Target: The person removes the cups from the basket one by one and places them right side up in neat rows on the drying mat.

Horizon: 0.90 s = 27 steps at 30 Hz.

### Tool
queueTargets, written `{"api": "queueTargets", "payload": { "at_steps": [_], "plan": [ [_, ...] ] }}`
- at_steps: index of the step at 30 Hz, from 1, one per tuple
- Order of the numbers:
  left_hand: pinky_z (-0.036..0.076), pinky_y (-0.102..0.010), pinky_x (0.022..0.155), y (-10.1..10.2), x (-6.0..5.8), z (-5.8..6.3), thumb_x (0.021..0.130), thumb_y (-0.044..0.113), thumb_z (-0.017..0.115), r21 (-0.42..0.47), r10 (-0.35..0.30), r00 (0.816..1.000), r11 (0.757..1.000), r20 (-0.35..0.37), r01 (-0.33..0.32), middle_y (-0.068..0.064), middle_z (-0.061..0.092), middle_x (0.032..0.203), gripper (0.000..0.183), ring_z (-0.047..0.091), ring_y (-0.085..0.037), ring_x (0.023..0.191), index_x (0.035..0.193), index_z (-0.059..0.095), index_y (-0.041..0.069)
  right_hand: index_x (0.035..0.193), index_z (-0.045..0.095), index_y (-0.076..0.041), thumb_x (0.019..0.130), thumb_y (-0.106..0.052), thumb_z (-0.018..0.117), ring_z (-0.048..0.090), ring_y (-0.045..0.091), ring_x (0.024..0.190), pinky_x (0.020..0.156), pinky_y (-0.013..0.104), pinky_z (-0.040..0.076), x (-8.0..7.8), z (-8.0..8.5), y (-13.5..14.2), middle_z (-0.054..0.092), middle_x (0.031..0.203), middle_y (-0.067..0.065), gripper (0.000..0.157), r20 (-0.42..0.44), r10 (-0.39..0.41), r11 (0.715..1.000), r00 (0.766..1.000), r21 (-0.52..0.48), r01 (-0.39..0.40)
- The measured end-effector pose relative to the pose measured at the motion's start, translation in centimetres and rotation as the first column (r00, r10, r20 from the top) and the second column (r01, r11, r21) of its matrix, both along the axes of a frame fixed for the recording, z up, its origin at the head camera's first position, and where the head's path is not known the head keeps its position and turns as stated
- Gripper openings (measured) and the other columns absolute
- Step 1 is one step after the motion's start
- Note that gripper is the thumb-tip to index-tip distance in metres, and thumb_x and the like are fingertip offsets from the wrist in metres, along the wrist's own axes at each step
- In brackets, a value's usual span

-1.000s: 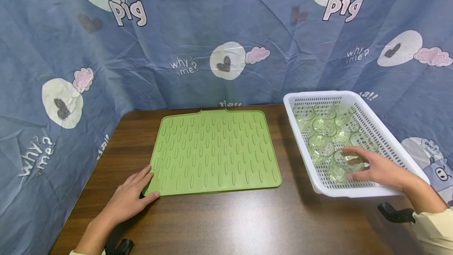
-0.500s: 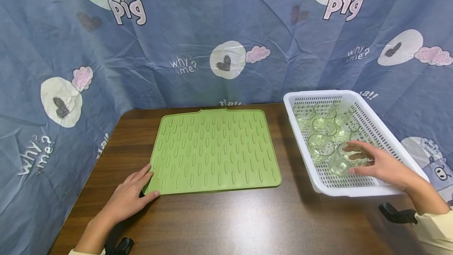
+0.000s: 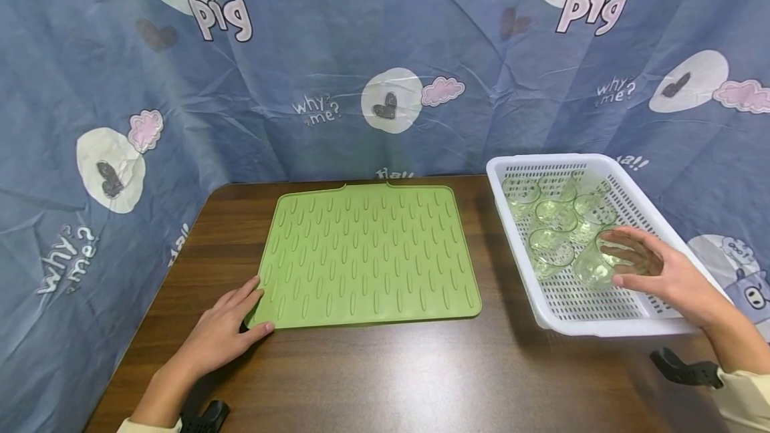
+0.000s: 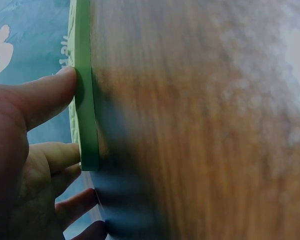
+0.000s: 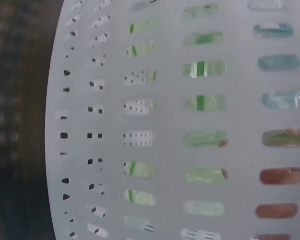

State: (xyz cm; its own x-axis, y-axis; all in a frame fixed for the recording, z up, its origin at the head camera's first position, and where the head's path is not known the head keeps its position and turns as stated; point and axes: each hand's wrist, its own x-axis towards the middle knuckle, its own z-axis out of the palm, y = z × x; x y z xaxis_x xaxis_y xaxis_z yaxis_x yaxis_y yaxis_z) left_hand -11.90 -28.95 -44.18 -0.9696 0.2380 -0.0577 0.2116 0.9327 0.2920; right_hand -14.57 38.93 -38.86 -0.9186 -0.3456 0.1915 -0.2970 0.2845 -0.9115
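My left hand [image 3: 225,333] rests at the near left corner of a green ridged silicone mat [image 3: 367,252], fingers along its left side and thumb at its front edge. In the left wrist view the thumb and a finger touch the mat's rim [image 4: 85,110]. My right hand [image 3: 676,279] is inside a white plastic basket [image 3: 595,329], its thumb and fingers around a pale green drinking glass [image 3: 592,269] that leans towards the palm. Several similar glasses [image 3: 550,249] stand behind and left of it. In the right wrist view the slotted basket wall [image 5: 165,120] hides most of this hand.
The mat and basket lie on a brown wooden table [image 3: 373,379], with the basket to the right. A blue printed cloth [image 3: 271,85] hangs behind the table and down both sides. Black wrist straps [image 3: 686,369] show at the sleeves.
My right hand has shifted right and slightly away, and the glass has moved and tilted with it. The left hand has stayed at the mat's corner.
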Motion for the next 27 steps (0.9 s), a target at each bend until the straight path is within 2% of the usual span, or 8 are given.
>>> {"api": "queueTargets", "payload": {
  "at_steps": [2,7,11,14,16,22,27],
  "plan": [
    [0.036,-0.077,0.094,0.0,-0.1,0.0,0.092,0.052,0.063,0.001,-0.002,1.000,1.000,-0.002,0.002,-0.020,0.035,0.159,0.076,0.037,-0.050,0.138,0.145,0.048,-0.001,0.148,0.037,-0.001,0.083,0.023,0.058,0.064,-0.005,0.114,0.085,0.013,0.054,0.1,0.2,-0.1,0.062,0.135,-0.014,0.073,-0.019,-0.031,1.000,0.999,-0.004,0.031],
    [0.036,-0.076,0.094,0.0,-0.1,0.0,0.092,0.052,0.064,0.003,-0.003,1.000,1.000,-0.005,0.003,-0.020,0.035,0.159,0.076,0.038,-0.050,0.138,0.145,0.048,-0.001,0.148,0.036,0.002,0.083,0.020,0.061,0.064,-0.006,0.112,0.083,0.012,0.053,0.4,0.8,-0.2,0.061,0.135,-0.014,0.072,-0.058,-0.104,0.991,0.993,0.084,0.108],
    [0.036,-0.076,0.094,0.0,-0.1,-0.1,0.092,0.052,0.064,0.000,-0.001,1.000,1.000,-0.002,0.001,-0.020,0.035,0.159,0.077,0.037,-0.050,0.138,0.145,0.048,-0.001,0.148,0.036,-0.001,0.084,0.018,0.061,0.063,-0.009,0.111,0.081,0.011,0.053,0.7,1.1,0.0,0.061,0.135,-0.018,0.071,-0.058,-0.129,0.984,0.990,0.117,0.136],
    [0.036,-0.076,0.094,-0.1,-0.1,-0.1,0.092,0.052,0.064,-0.002,-0.001,1.000,1.000,-0.003,0.001,-0.020,0.035,0.159,0.076,0.038,-0.050,0.138,0.144,0.048,-0.001,0.148,0.038,-0.003,0.085,0.019,0.060,0.063,-0.009,0.111,0.079,0.012,0.054,0.9,1.5,0.0,0.062,0.133,-0.017,0.070,-0.054,-0.143,0.983,0.988,0.107,0.148],
    [0.036,-0.076,0.095,-0.1,-0.1,-0.1,0.092,0.051,0.064,-0.002,-0.002,1.000,1.000,-0.006,0.002,-0.020,0.035,0.159,0.076,0.038,-0.050,0.138,0.144,0.048,-0.002,0.148,0.038,-0.005,0.085,0.017,0.061,0.062,-0.011,0.111,0.076,0.012,0.054,1.2,1.8,-0.1,0.061,0.132,-0.019,0.070,-0.070,-0.166,0.975,0.984,0.140,0.174],
    [0.036,-0.075,0.095,0.0,0.0,0.0,0.093,0.052,0.063,0.000,0.000,1.000,1.000,0.000,0.000,-0.021,0.034,0.159,0.076,0.038,-0.051,0.137,0.145,0.047,-0.002,0.150,0.036,-0.009,0.086,0.012,0.065,0.060,-0.015,0.107,0.071,0.012,0.053,1.7,3.6,-1.0,0.056,0.132,-0.027,0.073,-0.116,-0.232,0.937,0.966,0.239,0.254],
    [0.036,-0.075,0.095,0.0,0.2,0.0,0.093,0.052,0.063,-0.003,0.001,1.000,1.000,-0.001,-0.001,-0.021,0.034,0.159,0.076,0.039,-0.051,0.137,0.145,0.047,-0.002,0.150,0.038,-0.012,0.086,0.011,0.067,0.061,-0.015,0.105,0.070,0.011,0.052,1.9,5.3,-2.1,0.057,0.133,-0.024,0.074,-0.155,-0.240,0.927,0.958,0.258,0.274]
  ]
}}
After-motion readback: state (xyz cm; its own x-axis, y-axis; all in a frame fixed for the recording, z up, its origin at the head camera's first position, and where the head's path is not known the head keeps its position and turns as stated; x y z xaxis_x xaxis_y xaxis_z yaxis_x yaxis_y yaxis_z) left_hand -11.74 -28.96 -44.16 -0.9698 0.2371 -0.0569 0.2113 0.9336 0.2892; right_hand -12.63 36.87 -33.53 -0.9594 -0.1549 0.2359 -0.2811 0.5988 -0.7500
